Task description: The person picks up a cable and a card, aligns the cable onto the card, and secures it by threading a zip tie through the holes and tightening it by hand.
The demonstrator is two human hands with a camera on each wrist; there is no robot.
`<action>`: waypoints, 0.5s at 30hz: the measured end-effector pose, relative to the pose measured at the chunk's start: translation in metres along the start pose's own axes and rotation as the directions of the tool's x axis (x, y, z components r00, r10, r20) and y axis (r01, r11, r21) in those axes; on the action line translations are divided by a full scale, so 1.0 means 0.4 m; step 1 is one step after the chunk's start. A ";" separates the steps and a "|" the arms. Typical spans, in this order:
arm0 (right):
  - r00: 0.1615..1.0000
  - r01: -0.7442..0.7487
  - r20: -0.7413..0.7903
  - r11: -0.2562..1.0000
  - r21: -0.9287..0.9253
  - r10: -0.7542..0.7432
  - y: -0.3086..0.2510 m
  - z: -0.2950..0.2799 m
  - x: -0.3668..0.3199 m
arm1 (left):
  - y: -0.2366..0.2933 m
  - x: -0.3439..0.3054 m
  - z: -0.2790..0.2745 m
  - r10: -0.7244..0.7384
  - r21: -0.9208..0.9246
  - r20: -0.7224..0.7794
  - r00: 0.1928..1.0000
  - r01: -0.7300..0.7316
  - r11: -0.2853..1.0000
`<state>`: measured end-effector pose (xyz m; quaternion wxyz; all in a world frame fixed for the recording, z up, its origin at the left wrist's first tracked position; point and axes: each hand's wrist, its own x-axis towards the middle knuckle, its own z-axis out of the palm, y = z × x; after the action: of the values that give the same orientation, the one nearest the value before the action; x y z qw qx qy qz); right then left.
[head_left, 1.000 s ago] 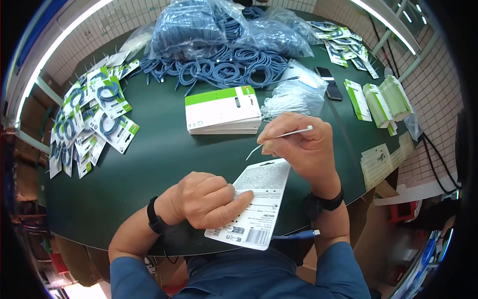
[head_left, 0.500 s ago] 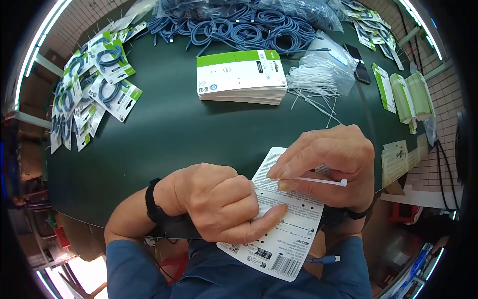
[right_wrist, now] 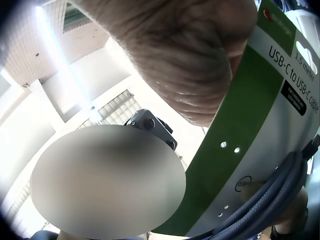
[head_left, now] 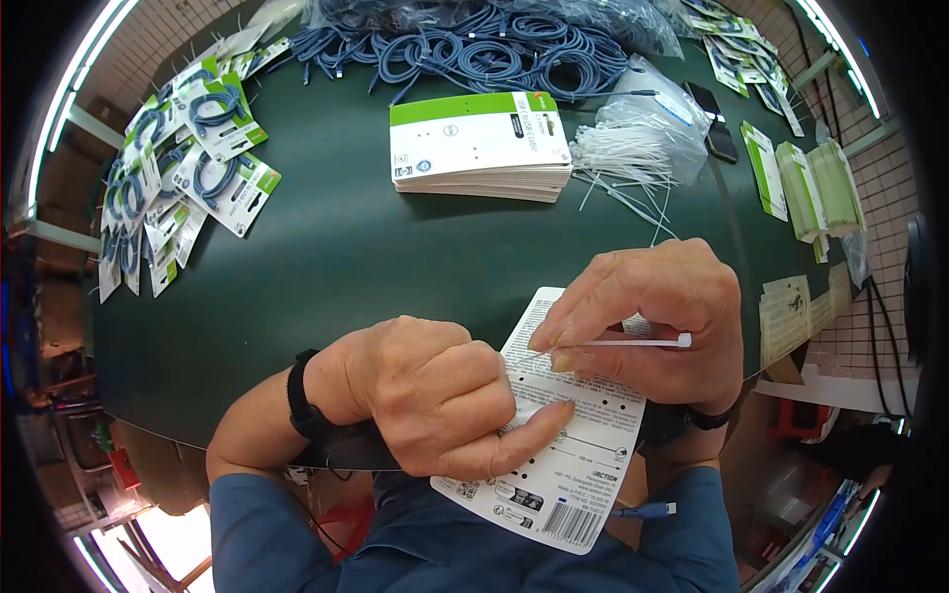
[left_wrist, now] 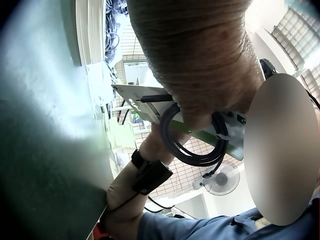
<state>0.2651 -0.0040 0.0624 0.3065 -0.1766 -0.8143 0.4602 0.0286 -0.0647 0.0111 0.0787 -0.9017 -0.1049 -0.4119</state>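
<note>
Moved: white cable tie [head_left: 623,343], head end a little higher than 0.5 s ago, now near level, tip at the punched holes, apparently not threaded
Right hand [head_left: 672,306]: thumb and forefinger pinch the tie
Left hand [head_left: 425,395]: fingers clamped on the backing card [head_left: 583,465] at the table [head_left: 326,267] edge, blue cable [left_wrist: 192,150] coiled beneath

**Around my work**

Ahead of me on the dark green surface [head_left: 326,257] sits a stack of green-and-white cards [head_left: 479,148], with a bag of white cable ties [head_left: 643,133] just to its right. Blue cable coils [head_left: 494,49] are heaped behind, and packaged cables [head_left: 198,158] are spread out at the left.
</note>
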 end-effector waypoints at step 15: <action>0.999 0.024 0.026 1.000 0.001 -0.024 0.016 0.004 0.000 | 0.002 0.000 0.007 -0.017 -0.022 -0.017 1.000 0.017 1.000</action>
<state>0.2643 -0.0016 0.0563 0.3014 -0.1608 -0.8201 0.4591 0.0309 -0.0649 0.0093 0.0661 -0.8981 -0.1072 -0.4214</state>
